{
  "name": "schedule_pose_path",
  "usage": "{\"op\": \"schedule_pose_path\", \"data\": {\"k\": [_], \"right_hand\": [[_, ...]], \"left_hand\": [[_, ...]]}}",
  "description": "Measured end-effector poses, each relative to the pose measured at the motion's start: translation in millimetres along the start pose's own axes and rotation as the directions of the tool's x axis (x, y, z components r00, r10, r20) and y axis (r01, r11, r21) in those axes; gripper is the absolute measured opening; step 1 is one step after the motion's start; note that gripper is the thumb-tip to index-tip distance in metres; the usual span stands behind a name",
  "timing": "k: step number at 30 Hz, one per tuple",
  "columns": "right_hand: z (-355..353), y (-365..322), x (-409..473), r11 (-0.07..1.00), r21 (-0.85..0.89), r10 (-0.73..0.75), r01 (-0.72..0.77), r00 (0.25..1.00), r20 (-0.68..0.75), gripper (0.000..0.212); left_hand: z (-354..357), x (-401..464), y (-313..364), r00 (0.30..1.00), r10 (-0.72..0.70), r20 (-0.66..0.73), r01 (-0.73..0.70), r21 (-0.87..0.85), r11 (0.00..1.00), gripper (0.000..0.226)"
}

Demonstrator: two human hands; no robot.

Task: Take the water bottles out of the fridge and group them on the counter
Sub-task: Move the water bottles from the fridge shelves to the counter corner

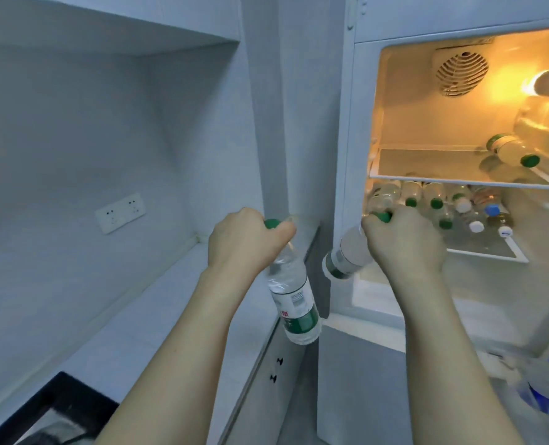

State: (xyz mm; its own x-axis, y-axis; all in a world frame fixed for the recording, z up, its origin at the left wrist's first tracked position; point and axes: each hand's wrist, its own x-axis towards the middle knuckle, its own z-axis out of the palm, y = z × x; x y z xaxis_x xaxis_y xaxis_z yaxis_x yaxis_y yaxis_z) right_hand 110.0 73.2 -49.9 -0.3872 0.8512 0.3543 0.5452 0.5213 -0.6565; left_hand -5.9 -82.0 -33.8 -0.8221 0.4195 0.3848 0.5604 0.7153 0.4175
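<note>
Pale kitchen: white counter (157,303) at left, lit open fridge (459,123) at right. Left hand (244,242) grips a clear plastic green-capped water bottle (294,297) by the neck, hanging beyond the counter edge. Right hand (405,239) grips a second green-capped bottle (347,255) at the fridge mouth. More bottles (433,200) remain shelved. Judged step: carrying out. Next: set both upright together on the counter.

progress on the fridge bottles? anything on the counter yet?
Done: nothing visible on the counter yet. In hand: the left hand grips one green-capped bottle by its neck beside the counter edge; the right hand grips another at the fridge opening. Left: many bottles on the lower shelf, a few on the upper shelf.
</note>
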Motion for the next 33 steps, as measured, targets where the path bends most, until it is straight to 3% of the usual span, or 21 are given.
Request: {"op": "schedule_pose_path", "data": {"k": [7,12,19,23,33], "right_hand": [[35.7,-45.0,-90.4,0.995,-0.003,-0.096,0.1,0.964,0.248,0.019],[50.5,-68.2,-137.0,0.988,0.022,-0.152,0.156,0.906,0.395,0.018],[57.7,-95.9,-185.1,0.924,0.101,-0.36,0.369,0.747,0.559,0.024],[61.8,-105.6,-212.9,0.87,0.188,-0.469,0.456,0.646,0.602,0.025],[53.2,-121.2,-310.6,0.734,0.362,-0.632,0.575,0.383,0.674,0.019]], "left_hand": [[-40.2,-51.4,-82.0,0.999,-0.027,0.032,0.024,0.091,0.996,0.041],[-67.1,-94.1,-128.9,0.99,-0.14,0.015,0.138,0.107,0.985,0.041],[-106.8,-156.4,-168.2,0.933,-0.349,-0.087,0.359,0.159,0.92,0.039],[-126.1,-194.6,-177.3,0.867,-0.473,-0.156,0.494,0.144,0.857,0.039],[-173.5,-312.3,-191.0,0.748,-0.6,-0.283,0.655,0.175,0.735,0.041]]}}
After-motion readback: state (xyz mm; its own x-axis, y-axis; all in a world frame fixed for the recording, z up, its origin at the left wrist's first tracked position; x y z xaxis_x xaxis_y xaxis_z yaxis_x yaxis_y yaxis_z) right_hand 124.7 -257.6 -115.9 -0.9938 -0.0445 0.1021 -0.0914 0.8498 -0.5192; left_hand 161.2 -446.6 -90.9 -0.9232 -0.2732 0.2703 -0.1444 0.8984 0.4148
